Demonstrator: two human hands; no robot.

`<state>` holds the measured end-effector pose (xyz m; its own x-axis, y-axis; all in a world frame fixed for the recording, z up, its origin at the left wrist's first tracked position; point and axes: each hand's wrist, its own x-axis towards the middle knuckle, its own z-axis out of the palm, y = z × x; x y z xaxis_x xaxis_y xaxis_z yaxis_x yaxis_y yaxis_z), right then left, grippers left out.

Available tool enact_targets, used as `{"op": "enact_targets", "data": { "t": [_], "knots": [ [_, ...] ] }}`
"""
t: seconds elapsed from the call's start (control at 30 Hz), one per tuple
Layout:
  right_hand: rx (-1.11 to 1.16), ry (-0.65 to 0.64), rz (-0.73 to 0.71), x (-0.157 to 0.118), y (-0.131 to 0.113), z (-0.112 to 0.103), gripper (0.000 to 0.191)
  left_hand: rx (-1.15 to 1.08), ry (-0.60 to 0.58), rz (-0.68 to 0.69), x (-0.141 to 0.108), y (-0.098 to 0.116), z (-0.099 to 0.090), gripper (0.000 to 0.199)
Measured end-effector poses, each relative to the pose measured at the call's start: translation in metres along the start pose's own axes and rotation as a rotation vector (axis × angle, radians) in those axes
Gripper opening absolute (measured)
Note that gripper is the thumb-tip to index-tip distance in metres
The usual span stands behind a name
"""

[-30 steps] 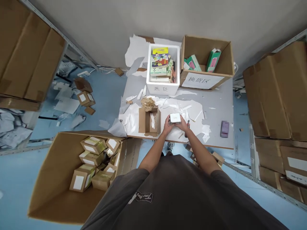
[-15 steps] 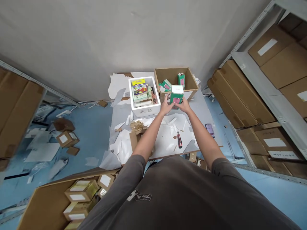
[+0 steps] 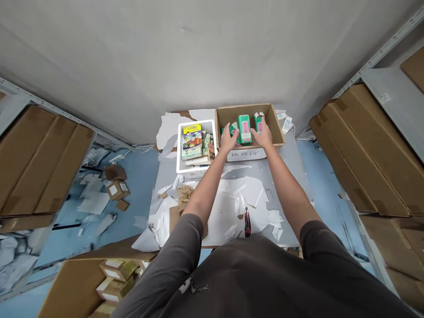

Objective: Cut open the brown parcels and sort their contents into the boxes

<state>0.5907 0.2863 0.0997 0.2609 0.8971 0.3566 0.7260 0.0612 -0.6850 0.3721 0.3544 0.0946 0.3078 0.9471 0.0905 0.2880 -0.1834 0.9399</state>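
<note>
Both my hands reach into an open cardboard carton (image 3: 277,126) with a handwritten white label on its front. A green and pink small box (image 3: 244,129) stands between them, inside the carton. My left hand (image 3: 228,139) is at its left with fingers apart, by another green box (image 3: 234,128) that lies tilted. My right hand (image 3: 263,134) is on the other side, fingers spread, in front of a third green box (image 3: 257,118) that it partly covers. Neither hand grips the middle box, and a gap shows on each side of it.
Left of the carton stands a white foam box (image 3: 179,150) holding several colourful packages (image 3: 192,141). A red and black utility knife (image 3: 247,222) lies on the table among paper scraps (image 3: 232,194). White devices (image 3: 286,124) sit right of the carton. Shelves with cardboard boxes (image 3: 361,145) flank the table.
My hands have moved the green box from in front of the carton down into it, and they have come apart from it. The view has shifted too.
</note>
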Motion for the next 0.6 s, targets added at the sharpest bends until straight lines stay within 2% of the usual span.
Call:
{"op": "enact_targets", "data": {
  "t": [0.07, 0.17, 0.27, 0.33, 0.43, 0.6],
  "knots": [
    [-0.002, 0.007, 0.006, -0.012, 0.007, -0.001, 0.094, 0.063, -0.010, 0.089, -0.010, -0.010, -0.010, 0.074],
    [-0.006, 0.001, 0.009, -0.032, 0.001, 0.001, 0.093, 0.134, -0.027, 0.127, -0.026, -0.013, -0.024, 0.072],
    [0.005, -0.026, 0.003, -0.054, -0.024, 0.008, 0.089, 0.174, -0.039, 0.139, -0.051, -0.009, -0.046, 0.071],
    [0.029, -0.067, -0.006, -0.076, -0.050, 0.019, 0.085, 0.209, -0.054, 0.163, -0.082, -0.010, -0.071, 0.069],
    [0.059, -0.185, -0.042, -0.127, -0.098, 0.046, 0.081, 0.304, -0.084, 0.164, -0.155, -0.025, -0.122, 0.071],
    [0.012, -0.376, -0.114, -0.238, -0.187, 0.108, 0.077, 0.573, -0.149, 0.000, -0.311, -0.073, -0.217, 0.069]
  ]
}}
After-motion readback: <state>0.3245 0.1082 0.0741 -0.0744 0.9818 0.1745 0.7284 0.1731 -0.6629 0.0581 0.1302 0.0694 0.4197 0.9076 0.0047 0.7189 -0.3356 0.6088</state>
